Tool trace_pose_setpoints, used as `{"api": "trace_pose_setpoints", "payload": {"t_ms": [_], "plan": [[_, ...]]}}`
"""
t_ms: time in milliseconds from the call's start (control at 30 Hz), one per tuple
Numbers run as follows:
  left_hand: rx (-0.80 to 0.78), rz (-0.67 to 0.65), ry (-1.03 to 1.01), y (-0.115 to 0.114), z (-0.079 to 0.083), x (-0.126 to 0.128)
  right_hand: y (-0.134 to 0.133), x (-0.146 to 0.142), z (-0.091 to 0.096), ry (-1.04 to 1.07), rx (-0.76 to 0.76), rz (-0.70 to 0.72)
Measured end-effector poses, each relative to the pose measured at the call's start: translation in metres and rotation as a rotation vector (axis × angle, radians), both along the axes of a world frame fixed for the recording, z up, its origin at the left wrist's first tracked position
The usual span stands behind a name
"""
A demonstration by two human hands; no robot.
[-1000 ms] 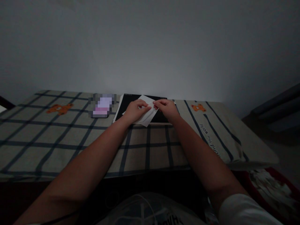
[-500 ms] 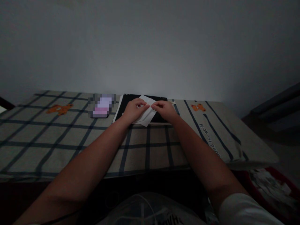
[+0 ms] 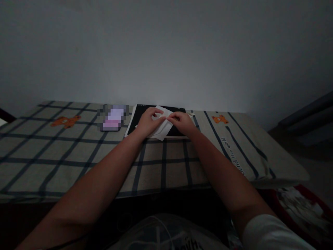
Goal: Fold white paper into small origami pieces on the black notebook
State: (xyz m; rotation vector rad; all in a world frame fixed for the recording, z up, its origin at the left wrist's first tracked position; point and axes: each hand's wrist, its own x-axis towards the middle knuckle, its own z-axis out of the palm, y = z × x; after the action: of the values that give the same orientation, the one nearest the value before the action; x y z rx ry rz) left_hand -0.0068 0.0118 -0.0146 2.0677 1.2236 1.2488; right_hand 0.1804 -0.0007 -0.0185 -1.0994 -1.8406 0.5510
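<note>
Paper: the creased white sheet of paper (image 3: 161, 131) lies slantwise on the flat black rectangular booklet with pale edges (image 3: 142, 110), right under both hands, its near corner reaching the booklet's front edge.
Right hand: here's the change! The right hand (image 3: 183, 122) has slid inward and a touch nearer the body, away from the spot it pinched a second ago; thumb and forefinger are together, pinched on the paper.
Left hand: the left hand (image 3: 147, 121) barely shifts, its thumb on the paper and forefinger arched above; whether it truly grips, I cannot tell.
Thumbs and fingertips: they meet now, or all but meet, at mid-sheet, where a clear gap showed earlier. That looks like both hands working one crease, a close-in stage of the handling.
Booklet: no move there, it lies flat as a base.
Phone: the dark-edged phone with a blurred lilac-and-pink screen (image 3: 113, 117) sits unmoved, left of the booklet.
Table: the beige, blue-striped cloth-covered table (image 3: 65, 152) carries everything.
</note>
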Motion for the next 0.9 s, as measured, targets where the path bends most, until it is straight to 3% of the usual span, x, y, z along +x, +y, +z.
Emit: {"api": "trace_pose_setpoints", "payload": {"t_ms": [200, 400, 500, 767, 900], "plan": [[-0.319, -0.061, -0.123, 0.0033, -0.0032, -0.0026, 0.0025, 0.0008, -0.0019, 0.026, -0.002, -0.034], [-0.335, -0.143, -0.277, -0.0010, -0.0018, -0.0014, 0.0078, -0.0019, -0.0090, 0.280, -0.191, -0.068], [-0.341, -0.132, -0.301, -0.0013, -0.0014, -0.0004, 0.0071, -0.0026, -0.0086, 0.320, -0.285, -0.014], [-0.416, -0.134, -0.337, -0.0033, -0.0014, -0.0002, 0.0030, 0.0011, -0.0037, 0.298, -0.299, 0.026], [-0.334, -0.069, -0.267, -0.0037, -0.0010, -0.0012, 0.0030, 0.0002, -0.0038, 0.326, -0.322, 0.049]]}}
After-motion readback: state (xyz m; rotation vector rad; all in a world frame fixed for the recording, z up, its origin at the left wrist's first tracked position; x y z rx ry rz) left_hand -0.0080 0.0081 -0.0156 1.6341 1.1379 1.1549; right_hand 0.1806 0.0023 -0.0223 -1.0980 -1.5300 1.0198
